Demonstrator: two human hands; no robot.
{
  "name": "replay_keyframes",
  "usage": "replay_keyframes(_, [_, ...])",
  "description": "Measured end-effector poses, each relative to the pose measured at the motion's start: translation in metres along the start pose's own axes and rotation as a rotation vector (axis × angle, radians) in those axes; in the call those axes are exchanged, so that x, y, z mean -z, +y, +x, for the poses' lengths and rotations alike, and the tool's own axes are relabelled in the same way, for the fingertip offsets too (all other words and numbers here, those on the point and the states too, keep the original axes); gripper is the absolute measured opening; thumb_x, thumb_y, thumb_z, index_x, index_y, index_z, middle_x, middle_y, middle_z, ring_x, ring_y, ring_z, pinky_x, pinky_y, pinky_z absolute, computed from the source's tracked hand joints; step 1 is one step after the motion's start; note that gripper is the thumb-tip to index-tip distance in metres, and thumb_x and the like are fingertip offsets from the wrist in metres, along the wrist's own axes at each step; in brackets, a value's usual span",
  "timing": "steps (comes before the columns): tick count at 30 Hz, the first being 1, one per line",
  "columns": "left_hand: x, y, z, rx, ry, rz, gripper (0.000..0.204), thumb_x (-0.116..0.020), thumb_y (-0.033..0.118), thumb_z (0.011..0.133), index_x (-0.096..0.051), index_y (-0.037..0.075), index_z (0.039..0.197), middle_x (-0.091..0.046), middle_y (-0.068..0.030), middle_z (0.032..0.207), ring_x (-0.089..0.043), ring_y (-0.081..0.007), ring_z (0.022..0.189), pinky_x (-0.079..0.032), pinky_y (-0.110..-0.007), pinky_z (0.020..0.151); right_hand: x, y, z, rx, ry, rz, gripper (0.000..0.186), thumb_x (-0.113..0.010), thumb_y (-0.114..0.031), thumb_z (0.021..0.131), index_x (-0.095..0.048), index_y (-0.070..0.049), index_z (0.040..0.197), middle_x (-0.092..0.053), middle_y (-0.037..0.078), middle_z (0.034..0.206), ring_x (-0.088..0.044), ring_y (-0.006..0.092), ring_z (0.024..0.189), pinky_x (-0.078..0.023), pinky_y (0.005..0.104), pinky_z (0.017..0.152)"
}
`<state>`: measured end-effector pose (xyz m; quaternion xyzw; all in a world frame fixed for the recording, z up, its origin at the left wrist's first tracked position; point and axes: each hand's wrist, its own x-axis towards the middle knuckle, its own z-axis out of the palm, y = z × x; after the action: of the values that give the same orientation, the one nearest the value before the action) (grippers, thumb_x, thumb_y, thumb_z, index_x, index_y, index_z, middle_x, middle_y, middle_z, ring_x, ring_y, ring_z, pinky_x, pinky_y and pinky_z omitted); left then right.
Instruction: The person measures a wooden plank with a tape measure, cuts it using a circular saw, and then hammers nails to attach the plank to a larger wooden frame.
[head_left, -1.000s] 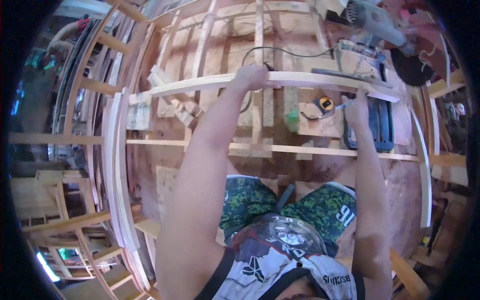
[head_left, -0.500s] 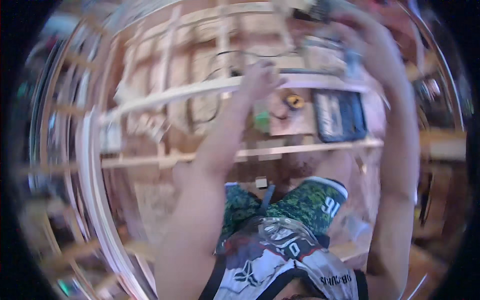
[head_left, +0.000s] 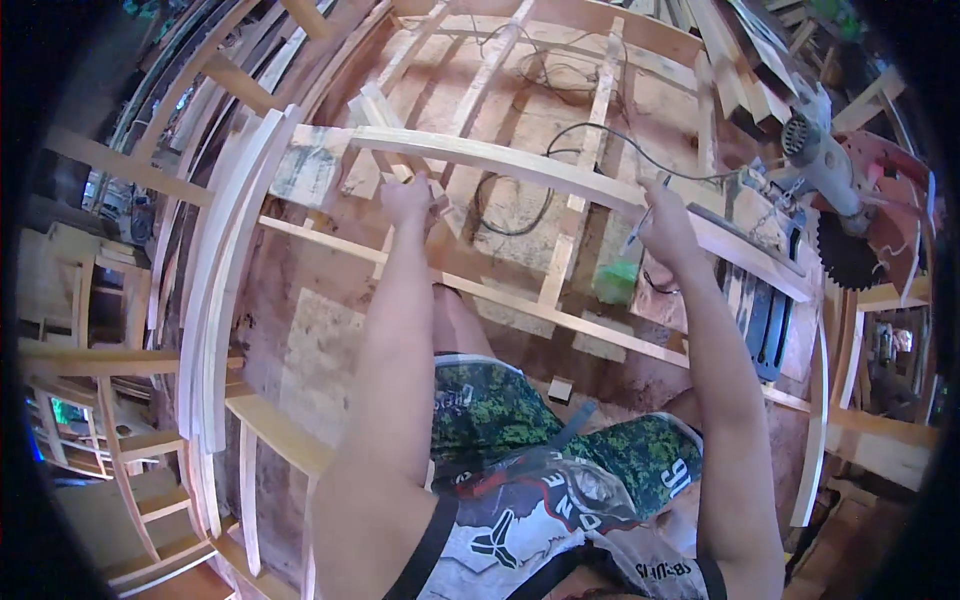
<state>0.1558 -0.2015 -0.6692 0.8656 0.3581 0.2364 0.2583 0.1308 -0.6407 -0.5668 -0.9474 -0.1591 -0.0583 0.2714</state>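
Note:
A long pale board lies across a wooden frame in front of me. My left hand is closed on a short wood piece just below the board's left part, over an angled wooden batten. My right hand grips a thin pencil-like tool at the board's lower edge, right of centre. A tape measure's dark strap shows below that hand, with the rest mostly hidden.
A saw with a toothed blade stands at right, beside a dark tool case. A cable loops between slats. Long strips lean along the left, with wooden frames beyond. Lumber is stacked at upper right.
My left hand has left the long board and moved left to the short piece. My right hand reached toward the saw and has come back down to the board. The view has turned.

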Motion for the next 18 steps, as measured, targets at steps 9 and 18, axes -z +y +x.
replay_keyframes(9, [-0.004, -0.002, 0.011, 0.105, -0.127, 0.003, 0.047, -0.074, 0.037, 0.075, -0.068, -0.006, 0.092, -0.067, -0.025, 0.101, -0.067, -0.0376, 0.097, -0.053, -0.045, 0.085, -0.032, 0.015, 0.033, 0.013, -0.108, -0.22, 0.036, -0.069, -0.013, 0.082, -0.06, -0.006, 0.116, -0.066, 0.021, 0.102, -0.061, 0.0395, 0.102, -0.047, 0.049, 0.09])
replay_keyframes(18, [-0.006, 0.003, 0.003, -0.04, -0.035, -0.236, 0.039, -0.071, 0.029, 0.073, -0.065, -0.009, 0.081, -0.065, -0.0263, 0.089, -0.064, -0.0393, 0.087, -0.049, -0.048, 0.082, -0.037, 0.025, 0.026, 0.095, -0.019, -0.111, 0.035, -0.074, -0.011, 0.078, -0.06, -0.004, 0.109, -0.063, 0.019, 0.09, -0.058, 0.0405, 0.09, -0.045, 0.0503, 0.08])
